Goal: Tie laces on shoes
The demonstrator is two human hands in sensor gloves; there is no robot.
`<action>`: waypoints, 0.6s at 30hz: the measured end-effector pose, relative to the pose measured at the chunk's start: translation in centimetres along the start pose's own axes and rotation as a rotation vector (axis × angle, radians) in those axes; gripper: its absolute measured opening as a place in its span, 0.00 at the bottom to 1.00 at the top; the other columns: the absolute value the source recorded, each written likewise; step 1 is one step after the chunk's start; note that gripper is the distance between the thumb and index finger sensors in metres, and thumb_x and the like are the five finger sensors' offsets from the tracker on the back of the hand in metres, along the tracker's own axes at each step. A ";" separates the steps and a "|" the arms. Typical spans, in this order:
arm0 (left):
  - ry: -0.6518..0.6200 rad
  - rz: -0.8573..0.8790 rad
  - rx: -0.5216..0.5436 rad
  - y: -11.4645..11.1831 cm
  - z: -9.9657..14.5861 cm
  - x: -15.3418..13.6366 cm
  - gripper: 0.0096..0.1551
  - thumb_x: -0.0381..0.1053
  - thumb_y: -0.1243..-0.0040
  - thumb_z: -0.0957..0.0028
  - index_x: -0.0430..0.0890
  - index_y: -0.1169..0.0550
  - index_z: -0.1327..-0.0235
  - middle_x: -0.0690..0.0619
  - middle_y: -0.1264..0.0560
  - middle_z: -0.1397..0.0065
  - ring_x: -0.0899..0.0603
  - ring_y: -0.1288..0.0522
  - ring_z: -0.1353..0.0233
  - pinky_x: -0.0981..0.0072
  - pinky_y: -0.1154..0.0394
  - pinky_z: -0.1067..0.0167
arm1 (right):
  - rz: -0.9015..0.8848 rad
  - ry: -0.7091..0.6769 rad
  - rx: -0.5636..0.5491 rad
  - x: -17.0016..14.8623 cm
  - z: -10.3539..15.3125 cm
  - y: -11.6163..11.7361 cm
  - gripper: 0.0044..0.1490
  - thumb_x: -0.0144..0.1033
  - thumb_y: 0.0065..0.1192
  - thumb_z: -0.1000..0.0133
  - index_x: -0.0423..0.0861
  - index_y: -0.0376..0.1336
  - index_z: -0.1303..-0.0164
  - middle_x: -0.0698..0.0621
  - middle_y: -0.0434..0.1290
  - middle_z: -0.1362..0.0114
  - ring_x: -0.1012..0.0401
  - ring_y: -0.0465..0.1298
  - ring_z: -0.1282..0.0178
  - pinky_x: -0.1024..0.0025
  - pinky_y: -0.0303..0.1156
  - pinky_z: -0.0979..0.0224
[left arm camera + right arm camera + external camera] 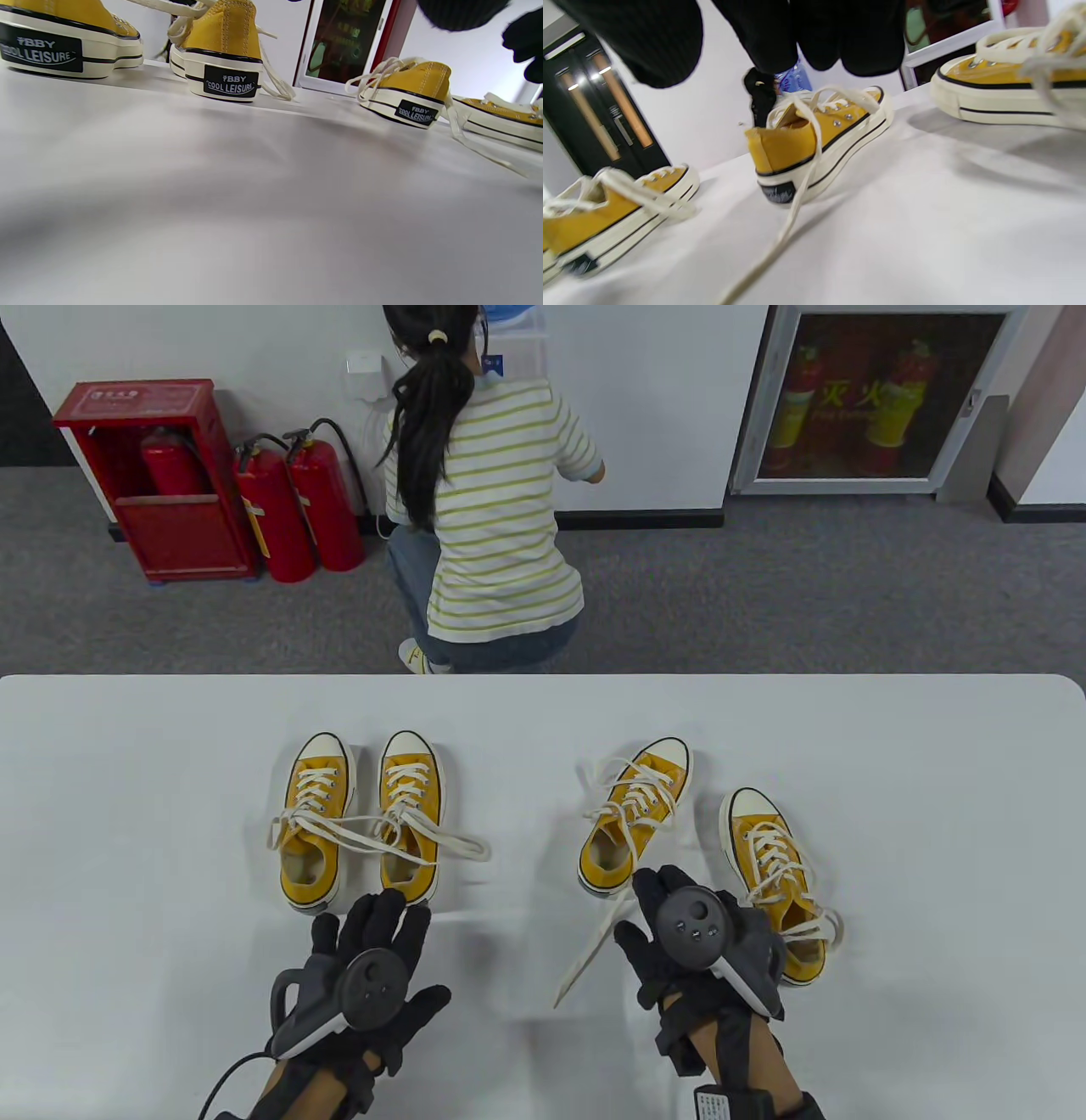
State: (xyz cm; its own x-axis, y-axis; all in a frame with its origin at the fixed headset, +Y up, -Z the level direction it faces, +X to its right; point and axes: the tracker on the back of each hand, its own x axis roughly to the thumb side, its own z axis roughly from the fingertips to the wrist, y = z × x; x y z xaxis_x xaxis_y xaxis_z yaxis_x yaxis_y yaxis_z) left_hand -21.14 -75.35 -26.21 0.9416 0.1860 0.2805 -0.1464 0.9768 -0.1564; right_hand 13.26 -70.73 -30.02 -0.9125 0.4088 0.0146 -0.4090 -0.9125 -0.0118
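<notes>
Table: white table (pixel 933 780) carrying four yellow canvas shoes with cream laces, in two pairs.
Left pair: far-left shoe (pixel 316 823) and second shoe (pixel 410 810) stand side by side, toes pointing away from the person; their loose laces (pixel 373 831) lie across both shoes, one end trailing onto the table to the right.
Right pair: third shoe (pixel 632 814) is angled, toe toward the far right; fourth shoe (pixel 776 882) stands apart from it, nearer the person, heel partly hidden behind the right hand.
Long lace: one lace end (pixel 590 950) of the third shoe runs from its heel down across the table toward the person; in the right wrist view it hangs over the heel (pixel 797 186).
Left hand: left hand (pixel 373 959) is flat and spread just behind the heel of the second shoe, fingers extended, holding nothing; whether the fingertips touch the heel cannot be told.
Right hand: right hand (pixel 687 937) sits between the third and fourth shoes, near the third shoe's heel; its fingers (pixel 763 38) hang above the table, and no lace shows between them.
Background: a person in a striped shirt (pixel 488 500) crouches beyond the table, beside red fire extinguishers (pixel 297 509).
</notes>
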 end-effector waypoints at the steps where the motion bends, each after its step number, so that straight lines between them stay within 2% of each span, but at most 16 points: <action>1: -0.002 -0.001 -0.007 -0.1 0.0 0.1 0.57 0.75 0.51 0.53 0.53 0.54 0.16 0.43 0.63 0.11 0.29 0.60 0.12 0.18 0.66 0.29 | 0.004 0.018 0.003 0.1 -0.4 -0.1 0.48 0.58 0.62 0.51 0.47 0.57 0.22 0.45 0.55 0.18 0.44 0.65 0.23 0.32 0.48 0.22; 4: -0.007 0.003 -0.027 -0.3 -0.1 0.3 0.56 0.75 0.51 0.52 0.53 0.54 0.16 0.43 0.63 0.11 0.29 0.60 0.12 0.18 0.66 0.29 | 0.040 0.096 -0.038 0.2 -2.0 -0.2 0.48 0.59 0.62 0.51 0.48 0.57 0.22 0.46 0.60 0.22 0.47 0.70 0.30 0.34 0.52 0.23; 8: -0.002 0.000 -0.022 -0.2 0.0 0.2 0.55 0.74 0.50 0.51 0.53 0.53 0.16 0.43 0.62 0.11 0.29 0.59 0.12 0.18 0.66 0.29 | 0.067 0.201 -0.028 0.4 -4.1 0.4 0.49 0.62 0.60 0.52 0.46 0.58 0.24 0.46 0.62 0.24 0.50 0.73 0.35 0.38 0.57 0.25; 14: 0.011 0.010 -0.017 0.0 -0.1 -0.1 0.54 0.73 0.49 0.51 0.53 0.52 0.16 0.43 0.61 0.11 0.29 0.59 0.12 0.18 0.66 0.29 | 0.131 0.352 0.020 0.8 -7.4 3.0 0.49 0.67 0.59 0.53 0.46 0.63 0.29 0.46 0.67 0.28 0.53 0.78 0.41 0.43 0.65 0.30; 18: 0.013 0.014 -0.015 0.0 -0.1 -0.2 0.54 0.73 0.49 0.51 0.53 0.52 0.16 0.43 0.61 0.11 0.29 0.59 0.12 0.18 0.66 0.29 | 0.210 0.440 0.010 0.8 -8.9 3.8 0.48 0.70 0.58 0.54 0.47 0.65 0.33 0.48 0.69 0.31 0.56 0.80 0.45 0.46 0.69 0.33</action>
State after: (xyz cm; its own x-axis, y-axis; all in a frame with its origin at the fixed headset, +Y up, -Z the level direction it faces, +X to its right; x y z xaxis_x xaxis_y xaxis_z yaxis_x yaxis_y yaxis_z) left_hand -21.25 -75.41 -26.33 0.9435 0.1984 0.2655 -0.1554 0.9724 -0.1742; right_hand 10.90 -73.76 -38.93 -0.8933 0.1824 -0.4108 -0.2177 -0.9752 0.0403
